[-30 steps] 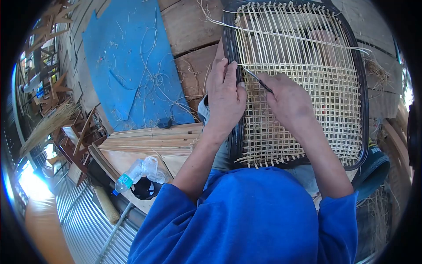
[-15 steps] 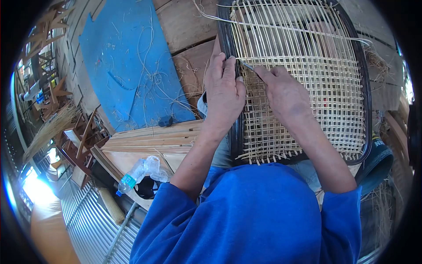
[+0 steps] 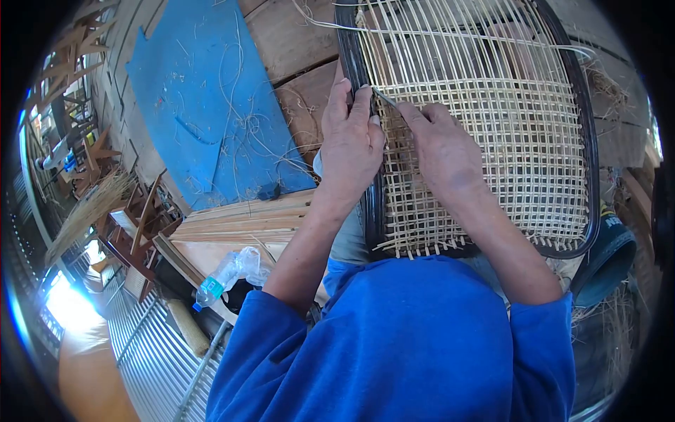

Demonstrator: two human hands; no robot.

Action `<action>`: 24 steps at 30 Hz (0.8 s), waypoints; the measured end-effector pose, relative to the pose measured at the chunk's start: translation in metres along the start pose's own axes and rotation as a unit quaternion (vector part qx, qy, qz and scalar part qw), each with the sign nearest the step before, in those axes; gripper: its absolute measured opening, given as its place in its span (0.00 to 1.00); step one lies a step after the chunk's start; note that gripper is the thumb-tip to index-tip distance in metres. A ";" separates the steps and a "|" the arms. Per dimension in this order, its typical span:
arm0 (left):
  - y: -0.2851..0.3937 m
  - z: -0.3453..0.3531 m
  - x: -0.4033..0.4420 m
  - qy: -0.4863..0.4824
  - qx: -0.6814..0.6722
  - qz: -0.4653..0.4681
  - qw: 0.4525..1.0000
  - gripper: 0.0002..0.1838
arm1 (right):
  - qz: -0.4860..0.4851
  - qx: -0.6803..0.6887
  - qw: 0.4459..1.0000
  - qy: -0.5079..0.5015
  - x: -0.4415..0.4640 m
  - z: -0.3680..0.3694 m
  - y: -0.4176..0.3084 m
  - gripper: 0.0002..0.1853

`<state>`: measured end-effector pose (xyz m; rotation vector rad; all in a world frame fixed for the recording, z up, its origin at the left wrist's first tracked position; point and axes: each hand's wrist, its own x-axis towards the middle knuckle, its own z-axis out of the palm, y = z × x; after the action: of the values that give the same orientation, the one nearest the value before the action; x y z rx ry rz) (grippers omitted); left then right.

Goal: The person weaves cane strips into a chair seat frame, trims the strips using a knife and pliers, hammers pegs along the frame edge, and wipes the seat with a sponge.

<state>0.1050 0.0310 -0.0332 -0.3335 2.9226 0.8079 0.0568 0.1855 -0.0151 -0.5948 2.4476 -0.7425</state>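
Note:
A dark-framed panel (image 3: 590, 176) lies in front of me, laced with pale cane strands. Its near part is a tight woven cane mesh (image 3: 520, 169), while the far part has mostly lengthwise strands. My left hand (image 3: 349, 151) grips the left rail of the frame, thumb on the inner side. In my right hand (image 3: 448, 155) is a thin, pointed metal tool (image 3: 386, 98), perhaps an awl; the fingers hide its handle. Its tip meets the rail's inner edge beside my left fingertips. One long loose cane strand (image 3: 450, 33) crosses the far part.
A blue sheet (image 3: 204, 91) strewn with fibre scraps lies on the plank floor to the left. Nearer are stacked wooden strips (image 3: 246, 225) and a plastic bottle (image 3: 218, 281). A dark bucket (image 3: 608, 257) stands at the right, and a bundle of fibres (image 3: 91, 207) at far left.
Both hands and the tool have shifted slightly left and up in view, along with the frame's left rail. The tool tip remains at the rail's inner edge.

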 end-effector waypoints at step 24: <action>0.004 -0.004 0.001 0.002 -0.008 0.004 1.000 0.19 | 0.032 0.053 0.998 -0.009 -0.013 -0.012 0.012 0.26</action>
<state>0.1026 0.0316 -0.0277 -0.3261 2.9246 0.8329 0.0565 0.2061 -0.0097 -0.4778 2.3829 -0.8313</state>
